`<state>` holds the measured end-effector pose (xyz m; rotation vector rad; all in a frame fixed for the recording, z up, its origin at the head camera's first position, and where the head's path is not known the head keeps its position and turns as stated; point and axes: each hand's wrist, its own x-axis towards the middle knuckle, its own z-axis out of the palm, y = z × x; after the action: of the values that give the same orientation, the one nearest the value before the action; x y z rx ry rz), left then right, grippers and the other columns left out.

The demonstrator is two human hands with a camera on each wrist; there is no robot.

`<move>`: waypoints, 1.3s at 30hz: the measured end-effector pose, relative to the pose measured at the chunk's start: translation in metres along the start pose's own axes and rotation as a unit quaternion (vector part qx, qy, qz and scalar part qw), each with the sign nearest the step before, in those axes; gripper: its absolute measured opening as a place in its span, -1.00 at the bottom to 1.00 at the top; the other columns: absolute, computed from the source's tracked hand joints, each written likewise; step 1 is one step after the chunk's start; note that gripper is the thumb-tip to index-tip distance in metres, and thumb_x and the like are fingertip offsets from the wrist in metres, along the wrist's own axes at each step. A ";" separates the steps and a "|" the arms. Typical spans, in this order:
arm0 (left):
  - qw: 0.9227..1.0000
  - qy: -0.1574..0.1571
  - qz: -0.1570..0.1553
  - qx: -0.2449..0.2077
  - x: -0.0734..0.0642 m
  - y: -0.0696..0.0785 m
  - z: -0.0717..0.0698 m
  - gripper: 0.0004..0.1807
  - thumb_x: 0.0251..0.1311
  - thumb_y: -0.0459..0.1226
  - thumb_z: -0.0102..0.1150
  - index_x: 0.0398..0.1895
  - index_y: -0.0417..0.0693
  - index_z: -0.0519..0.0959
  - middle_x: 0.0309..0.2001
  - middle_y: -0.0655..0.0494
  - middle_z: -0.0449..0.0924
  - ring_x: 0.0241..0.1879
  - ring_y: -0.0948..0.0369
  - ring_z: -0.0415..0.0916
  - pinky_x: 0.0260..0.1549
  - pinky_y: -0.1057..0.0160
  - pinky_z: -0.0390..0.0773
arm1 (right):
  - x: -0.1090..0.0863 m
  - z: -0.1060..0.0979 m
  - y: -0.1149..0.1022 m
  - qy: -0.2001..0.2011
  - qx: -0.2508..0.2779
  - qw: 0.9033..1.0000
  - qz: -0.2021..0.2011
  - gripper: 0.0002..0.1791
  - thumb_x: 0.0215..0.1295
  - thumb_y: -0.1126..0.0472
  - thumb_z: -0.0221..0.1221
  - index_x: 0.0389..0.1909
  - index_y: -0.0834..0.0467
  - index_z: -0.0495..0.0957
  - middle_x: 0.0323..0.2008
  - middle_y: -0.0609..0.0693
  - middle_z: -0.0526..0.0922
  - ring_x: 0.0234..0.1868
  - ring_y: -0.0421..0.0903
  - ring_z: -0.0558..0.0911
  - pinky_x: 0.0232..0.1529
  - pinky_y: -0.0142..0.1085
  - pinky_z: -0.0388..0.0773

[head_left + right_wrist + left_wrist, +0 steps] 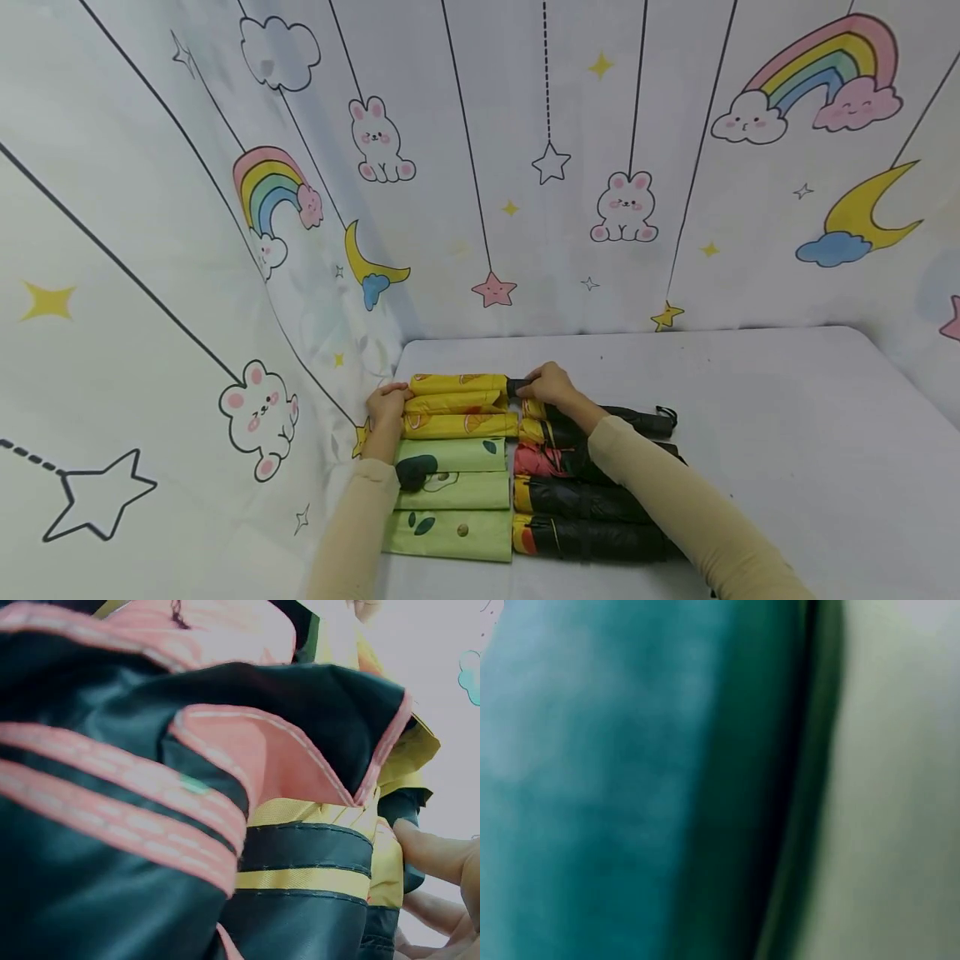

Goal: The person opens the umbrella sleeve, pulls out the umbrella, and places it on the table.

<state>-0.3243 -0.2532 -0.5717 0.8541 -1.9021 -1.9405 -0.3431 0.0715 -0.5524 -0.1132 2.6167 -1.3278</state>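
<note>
In the head view, the farthest yellow umbrella, printed with orange slices, lies across the far end of the left row. My left hand is at its left end, fingertips right at the fabric. At its other end, my right hand pinches the short black end. The right wrist view shows the right thumb against a dark end, with the other fingers below. Close under the right forearm lies a black-and-pink folded umbrella. Blurred green cloth fills the left wrist view, hiding the left fingers.
More yellow umbrellas and several light green ones continue the left row toward me. Beside them, several black folded umbrellas form a right row, one with a wrist loop. A patterned curtain borders the white table.
</note>
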 end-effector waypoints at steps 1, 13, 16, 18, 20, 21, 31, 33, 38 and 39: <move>1.000 0.000 -0.003 0.000 0.001 -0.001 0.000 -0.70 0.17 -0.62 0.31 0.00 -0.39 0.66 -0.07 -0.13 0.73 -0.12 0.04 0.58 -0.24 0.35 0.57 | 0.001 0.000 0.001 -0.001 0.008 1.000 0.002 -0.50 0.24 0.13 0.48 0.09 0.37 0.69 0.01 0.28 0.70 -0.06 0.12 0.69 -0.06 -0.05 0.71; 1.000 0.004 -0.001 -0.016 0.003 -0.004 -0.002 -0.70 0.10 -0.62 0.37 -0.07 -0.38 0.68 -0.26 0.02 0.74 -0.24 0.17 0.59 -0.32 0.44 0.59 | 0.001 0.000 -0.001 0.036 0.094 0.995 0.008 -0.59 0.30 0.12 0.46 0.09 0.25 0.73 0.03 0.25 0.73 -0.06 0.12 0.70 -0.05 -0.04 0.70; 1.000 0.003 -0.003 -0.023 0.003 -0.004 -0.002 -0.70 0.11 -0.61 0.37 -0.05 -0.39 0.68 -0.24 0.00 0.74 -0.24 0.15 0.60 -0.37 0.47 0.58 | 0.003 0.001 -0.003 0.031 0.119 0.992 0.011 -0.55 0.35 0.10 0.42 0.16 0.26 0.69 0.05 0.23 0.71 -0.07 0.08 0.68 -0.06 -0.09 0.68; 1.000 0.002 -0.006 -0.028 0.003 -0.005 -0.003 -0.70 0.12 -0.61 0.37 -0.05 -0.39 0.67 -0.24 0.00 0.73 -0.21 0.13 0.60 -0.37 0.48 0.58 | 0.005 0.003 -0.005 0.021 0.145 0.989 0.012 -0.53 0.40 0.10 0.38 0.20 0.29 0.65 0.05 0.24 0.70 -0.06 0.10 0.67 -0.09 -0.14 0.66; 0.999 0.001 -0.009 -0.033 0.004 -0.006 -0.003 -0.70 0.12 -0.62 0.37 -0.05 -0.39 0.67 -0.24 0.00 0.73 -0.19 0.12 0.59 -0.36 0.49 0.59 | 0.006 0.004 -0.007 0.011 0.173 0.985 0.015 -0.53 0.43 0.11 0.35 0.21 0.32 0.63 0.02 0.25 0.71 -0.04 0.15 0.69 -0.10 -0.16 0.65; 0.999 0.002 -0.011 -0.035 0.005 -0.006 -0.003 -0.70 0.12 -0.62 0.37 -0.05 -0.39 0.67 -0.25 0.01 0.73 -0.18 0.12 0.59 -0.35 0.49 0.59 | 0.006 0.004 -0.008 0.007 0.188 0.982 0.017 -0.54 0.45 0.12 0.33 0.21 0.33 0.62 0.00 0.25 0.72 -0.02 0.15 0.70 -0.08 -0.17 0.66; 0.999 0.008 -0.009 -0.041 0.011 -0.008 -0.003 -0.74 0.07 -0.61 0.42 -0.14 -0.35 0.69 -0.36 0.12 0.72 -0.35 0.24 0.59 -0.42 0.45 0.63 | 0.005 0.003 -0.012 0.015 0.287 0.955 0.068 -0.39 0.36 0.10 0.42 0.31 0.35 0.55 0.20 0.36 0.61 0.01 0.08 0.78 0.13 -0.09 0.70; 0.999 0.009 -0.004 -0.041 0.010 -0.007 -0.003 -0.73 0.05 -0.61 0.42 -0.13 -0.38 0.69 -0.36 0.10 0.74 -0.38 0.24 0.59 -0.45 0.44 0.62 | 0.004 0.002 -0.012 0.018 0.303 0.950 0.076 -0.37 0.35 0.10 0.43 0.31 0.36 0.54 0.23 0.39 0.59 0.00 0.09 0.78 0.14 -0.07 0.69; 0.999 0.011 0.002 -0.041 0.009 -0.006 -0.004 -0.72 0.03 -0.61 0.43 -0.15 -0.38 0.69 -0.33 0.07 0.76 -0.44 0.26 0.58 -0.51 0.42 0.61 | 0.002 -0.001 -0.013 0.025 0.344 0.934 0.097 -0.40 0.33 0.16 0.44 0.29 0.37 0.55 0.22 0.39 0.60 -0.01 0.12 0.79 0.14 -0.05 0.69; 0.999 0.010 0.002 -0.042 0.008 -0.005 -0.004 -0.72 0.04 -0.60 0.43 -0.14 -0.38 0.68 -0.31 0.05 0.77 -0.44 0.26 0.59 -0.51 0.41 0.61 | 0.001 -0.002 -0.013 0.027 0.350 0.931 0.101 -0.42 0.33 0.18 0.44 0.28 0.37 0.56 0.21 0.38 0.61 -0.02 0.11 0.79 0.14 -0.06 0.69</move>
<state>-0.3274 -0.2607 -0.5784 0.8418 -1.7967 -1.9858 -0.3452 0.0651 -0.5409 0.2954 1.9589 -2.0898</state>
